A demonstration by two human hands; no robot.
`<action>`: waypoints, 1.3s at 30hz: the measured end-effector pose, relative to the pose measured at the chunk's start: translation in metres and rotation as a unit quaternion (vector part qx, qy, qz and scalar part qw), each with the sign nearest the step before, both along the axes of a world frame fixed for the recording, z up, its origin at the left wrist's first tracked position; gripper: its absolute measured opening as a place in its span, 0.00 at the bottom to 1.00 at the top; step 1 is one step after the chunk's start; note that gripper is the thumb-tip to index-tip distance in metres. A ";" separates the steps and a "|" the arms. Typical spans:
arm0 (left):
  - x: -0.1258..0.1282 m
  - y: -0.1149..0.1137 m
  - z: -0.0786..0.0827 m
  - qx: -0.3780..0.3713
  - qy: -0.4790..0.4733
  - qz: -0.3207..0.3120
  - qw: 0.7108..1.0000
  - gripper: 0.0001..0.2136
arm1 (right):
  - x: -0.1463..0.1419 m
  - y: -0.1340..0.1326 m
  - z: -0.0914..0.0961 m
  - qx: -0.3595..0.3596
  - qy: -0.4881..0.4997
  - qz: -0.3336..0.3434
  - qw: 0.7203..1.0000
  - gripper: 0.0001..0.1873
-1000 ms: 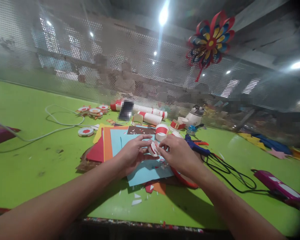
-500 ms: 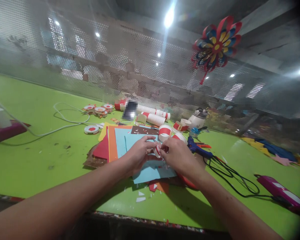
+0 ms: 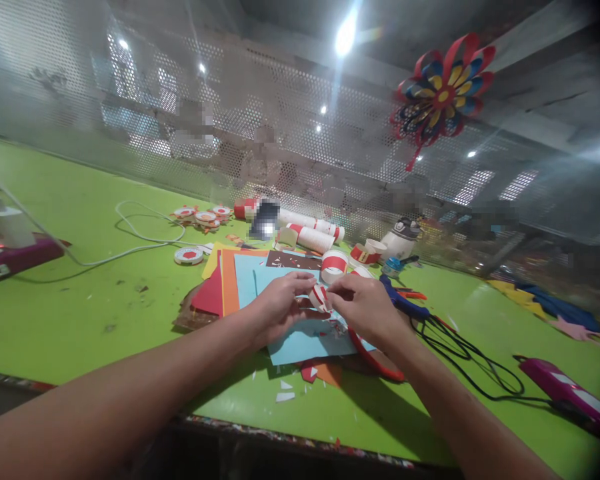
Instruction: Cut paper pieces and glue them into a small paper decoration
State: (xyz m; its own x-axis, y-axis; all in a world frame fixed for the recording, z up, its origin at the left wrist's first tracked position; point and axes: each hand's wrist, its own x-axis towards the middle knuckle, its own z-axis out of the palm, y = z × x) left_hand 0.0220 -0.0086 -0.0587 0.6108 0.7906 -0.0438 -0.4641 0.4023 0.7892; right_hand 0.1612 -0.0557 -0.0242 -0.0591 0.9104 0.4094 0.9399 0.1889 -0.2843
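My left hand [image 3: 285,300] grips a small red-and-white paper ring [image 3: 321,298] between thumb and fingers, above a light blue sheet [image 3: 300,345]. The fingers of my right hand [image 3: 365,303] are pinched together at the ring's right edge and partly cover it. Tiny paper scraps lie on the blue sheet just below. Under it are orange, yellow and red sheets [image 3: 209,293]. Behind my hands stands a wider red-and-white paper cup ring [image 3: 334,267]. A red curved handle [image 3: 380,363] shows below my right wrist.
A blue glue gun [image 3: 405,298] with a black cord lies right of my hands, near a purple power strip [image 3: 563,390]. Another power strip [image 3: 25,257] with a plug is at left. Paper tubes [image 3: 307,237], a blurred phone [image 3: 264,220] and small decorated discs [image 3: 205,219] sit behind.
My right hand has shifted slightly to the right, so more of the red-and-white ring shows between the hands. The whole view has moved a little.
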 end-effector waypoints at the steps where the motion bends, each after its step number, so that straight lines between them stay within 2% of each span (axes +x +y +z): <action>1: 0.000 0.000 0.000 -0.001 -0.001 0.000 1.000 0.08 | 0.001 0.000 0.000 0.002 0.018 0.006 1.000 0.09; 4: 0.000 0.001 -0.002 -0.005 -0.004 0.002 1.000 0.08 | 0.005 0.000 0.001 0.003 0.033 0.036 0.999 0.09; 13: -0.001 0.003 -0.003 0.001 -0.009 0.004 1.000 0.08 | 0.005 -0.015 0.005 0.020 -0.035 0.094 0.995 0.06; 17: -0.001 0.003 -0.002 0.017 -0.014 0.013 1.000 0.08 | -0.001 -0.022 0.005 0.032 -0.138 0.078 0.987 0.07; 20: 0.000 0.003 -0.002 0.024 -0.012 0.013 1.000 0.08 | -0.005 -0.023 0.003 0.028 -0.180 0.065 0.981 0.09; 34: 0.001 0.000 0.001 0.024 -0.003 0.021 0.999 0.09 | -0.008 -0.019 -0.004 0.016 -0.231 0.008 0.973 0.11; 39: 0.001 -0.001 0.002 0.026 -0.006 0.020 0.999 0.10 | -0.009 -0.018 -0.007 0.038 -0.226 -0.004 0.973 0.11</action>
State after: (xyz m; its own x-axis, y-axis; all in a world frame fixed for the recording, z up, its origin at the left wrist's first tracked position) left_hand 0.0228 -0.0096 -0.0566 0.5789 0.8154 0.0051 -0.4891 0.3423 0.8022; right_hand 0.1521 -0.0738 -0.0311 -0.2418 0.8802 0.4084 0.9672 0.1850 0.1739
